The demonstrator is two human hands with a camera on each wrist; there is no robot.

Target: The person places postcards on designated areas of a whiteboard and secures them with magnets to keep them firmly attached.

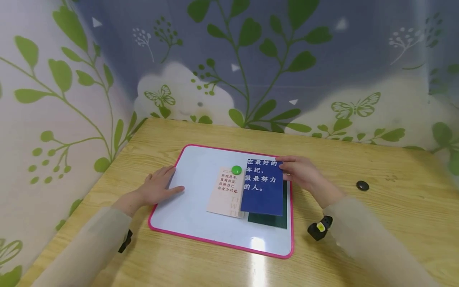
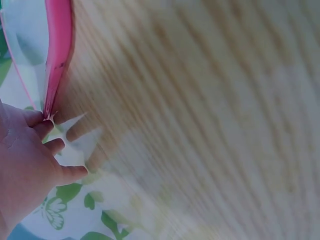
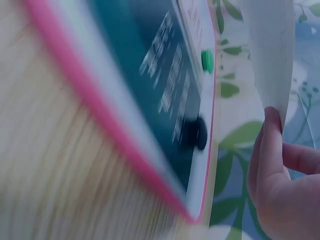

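Observation:
A whiteboard (image 1: 193,187) with a pink rim lies flat on the table. My left hand (image 1: 155,187) rests at its left edge, thumb extended over the white surface and fingers along the rim. By its top corner, my right hand (image 1: 299,171) pinches a blue card (image 1: 265,199) with white Chinese writing; the card's pale back (image 3: 272,55) shows in the right wrist view. Under it, partly hidden, is a dark green card (image 1: 269,221) with a black magnet (image 3: 200,133) on it. To the left, a pale pink card (image 1: 222,199) sits under a green round magnet (image 1: 236,170).
Another black round magnet (image 1: 363,185) lies on the wooden table (image 1: 387,223), right of the board. Behind and to the left stand walls (image 1: 201,95) covered with leaves and butterflies. Wrist cameras (image 1: 320,228) hang under the sleeves.

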